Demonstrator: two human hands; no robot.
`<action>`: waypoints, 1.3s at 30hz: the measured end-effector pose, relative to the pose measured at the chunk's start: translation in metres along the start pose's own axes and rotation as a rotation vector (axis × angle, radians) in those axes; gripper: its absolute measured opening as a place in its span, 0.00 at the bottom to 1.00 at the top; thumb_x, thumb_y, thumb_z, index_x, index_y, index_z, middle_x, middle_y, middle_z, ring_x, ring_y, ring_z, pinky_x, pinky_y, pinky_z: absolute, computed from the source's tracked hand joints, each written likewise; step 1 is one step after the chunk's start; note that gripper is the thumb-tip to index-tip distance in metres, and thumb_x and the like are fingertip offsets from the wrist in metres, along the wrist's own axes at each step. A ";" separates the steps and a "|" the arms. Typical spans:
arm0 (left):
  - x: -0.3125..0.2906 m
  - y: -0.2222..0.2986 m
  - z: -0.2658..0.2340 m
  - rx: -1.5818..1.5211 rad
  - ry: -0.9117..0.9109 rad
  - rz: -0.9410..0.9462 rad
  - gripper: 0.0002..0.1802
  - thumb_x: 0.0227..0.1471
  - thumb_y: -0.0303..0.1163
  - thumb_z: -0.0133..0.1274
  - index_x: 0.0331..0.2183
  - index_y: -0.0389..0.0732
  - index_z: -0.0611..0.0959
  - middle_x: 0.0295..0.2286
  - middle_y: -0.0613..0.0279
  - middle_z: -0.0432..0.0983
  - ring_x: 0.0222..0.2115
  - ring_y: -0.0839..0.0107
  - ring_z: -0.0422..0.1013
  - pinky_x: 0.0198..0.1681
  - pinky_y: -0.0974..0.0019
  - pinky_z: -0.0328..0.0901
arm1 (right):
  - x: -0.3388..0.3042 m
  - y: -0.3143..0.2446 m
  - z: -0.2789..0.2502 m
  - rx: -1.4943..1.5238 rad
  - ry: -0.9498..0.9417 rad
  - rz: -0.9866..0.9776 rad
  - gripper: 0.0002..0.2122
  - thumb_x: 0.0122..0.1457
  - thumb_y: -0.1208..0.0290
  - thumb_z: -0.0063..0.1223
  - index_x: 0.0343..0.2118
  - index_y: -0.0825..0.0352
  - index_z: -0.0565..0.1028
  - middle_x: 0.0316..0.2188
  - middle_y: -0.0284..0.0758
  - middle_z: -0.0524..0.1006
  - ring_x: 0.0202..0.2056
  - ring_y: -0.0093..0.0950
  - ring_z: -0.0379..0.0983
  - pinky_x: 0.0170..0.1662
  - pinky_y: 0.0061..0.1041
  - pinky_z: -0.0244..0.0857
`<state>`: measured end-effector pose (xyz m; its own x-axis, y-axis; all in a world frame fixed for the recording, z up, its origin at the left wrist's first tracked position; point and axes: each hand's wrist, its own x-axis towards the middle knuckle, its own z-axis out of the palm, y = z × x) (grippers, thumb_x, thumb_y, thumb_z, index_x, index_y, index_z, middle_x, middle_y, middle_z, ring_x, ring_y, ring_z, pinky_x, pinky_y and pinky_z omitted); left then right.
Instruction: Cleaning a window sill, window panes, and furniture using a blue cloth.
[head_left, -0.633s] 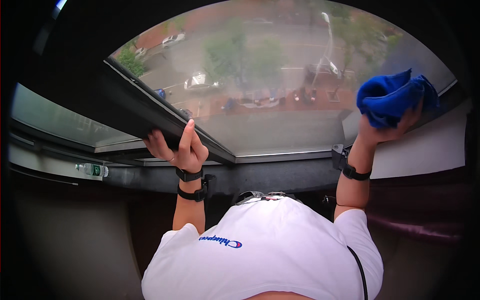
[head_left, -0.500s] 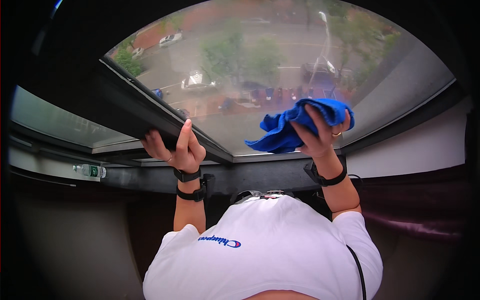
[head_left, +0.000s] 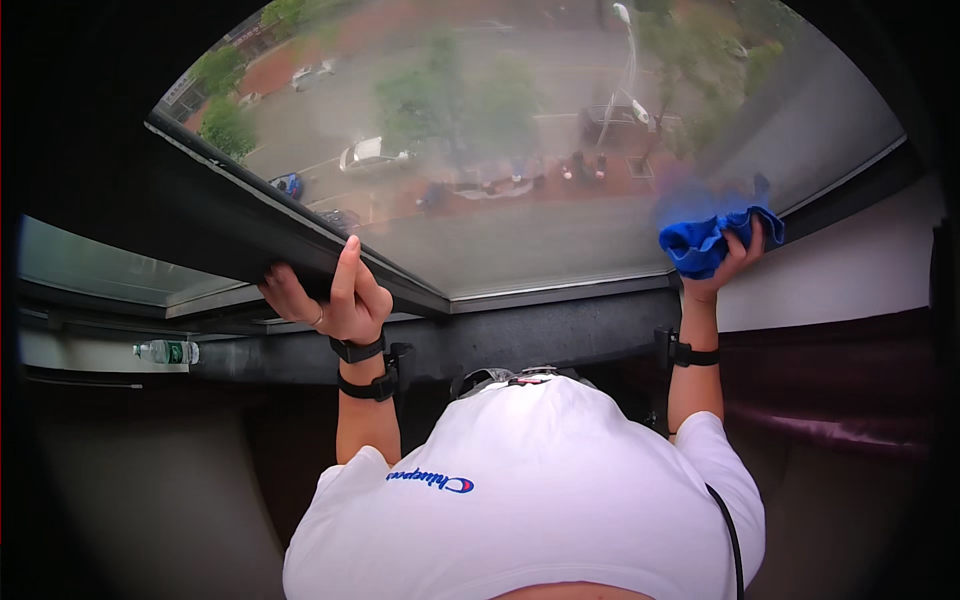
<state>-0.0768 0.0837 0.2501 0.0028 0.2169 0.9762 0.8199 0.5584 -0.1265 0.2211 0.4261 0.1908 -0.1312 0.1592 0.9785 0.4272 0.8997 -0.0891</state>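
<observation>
A crumpled blue cloth (head_left: 695, 245) is in my right hand (head_left: 738, 262), which presses it to the window pane (head_left: 560, 235) at the lower right corner, by the dark side frame. A faint mirror image of the cloth shows in the glass above it. My left hand (head_left: 345, 302) rests at the dark window post (head_left: 270, 215) on the left side of the pane. Its index finger stretches up along the post, and the other fingers reach round its left side. Black straps circle both wrists.
A dark sill (head_left: 520, 335) runs below the pane. On its left end a clear plastic bottle (head_left: 167, 352) lies on its side. A second pane (head_left: 110, 260) is left of the post. A dark purple curtain (head_left: 830, 400) hangs at the right; a street with cars shows far below outside.
My right hand has moved to the right with the blue cloth, from the lower middle of the pane to its right edge. My left hand stays at the post.
</observation>
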 end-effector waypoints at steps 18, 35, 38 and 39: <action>0.008 0.010 0.005 -0.048 -0.032 0.061 0.11 0.50 0.32 0.55 0.35 0.59 0.87 0.64 0.35 0.49 0.66 0.41 0.44 0.66 0.35 0.37 | -0.158 -0.127 0.033 0.103 -0.285 1.056 0.32 0.56 0.73 0.62 0.58 0.70 0.53 0.59 0.51 0.53 0.61 0.46 0.54 0.64 0.42 0.50; -0.007 0.012 -0.005 -0.488 0.024 -0.112 0.14 0.46 0.35 0.56 0.36 0.63 0.87 0.56 0.56 0.64 0.60 0.53 0.57 0.65 0.45 0.46 | -0.106 -0.242 0.075 0.431 -0.744 -0.534 0.08 0.50 0.64 0.51 0.34 0.50 0.79 0.45 0.22 0.76 0.46 0.21 0.67 0.56 0.27 0.55; -0.013 0.007 0.003 -0.501 0.035 -0.079 0.14 0.46 0.36 0.57 0.36 0.64 0.87 0.56 0.56 0.65 0.60 0.53 0.57 0.66 0.47 0.45 | -0.132 -0.227 0.088 0.448 -0.784 -0.733 0.08 0.50 0.65 0.51 0.34 0.51 0.79 0.46 0.22 0.76 0.46 0.21 0.67 0.56 0.27 0.56; -0.014 0.009 0.004 -0.454 0.039 -0.077 0.14 0.46 0.37 0.57 0.37 0.65 0.87 0.56 0.57 0.65 0.60 0.53 0.57 0.66 0.47 0.44 | -0.138 -0.223 0.088 0.448 -0.852 -0.766 0.08 0.51 0.66 0.51 0.34 0.52 0.79 0.47 0.22 0.76 0.47 0.21 0.68 0.56 0.27 0.57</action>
<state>-0.0717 0.0886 0.2349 -0.0532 0.1538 0.9867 0.9863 0.1626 0.0278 0.0649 0.2394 0.0591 -0.8269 -0.4083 0.3866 -0.3399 0.9107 0.2347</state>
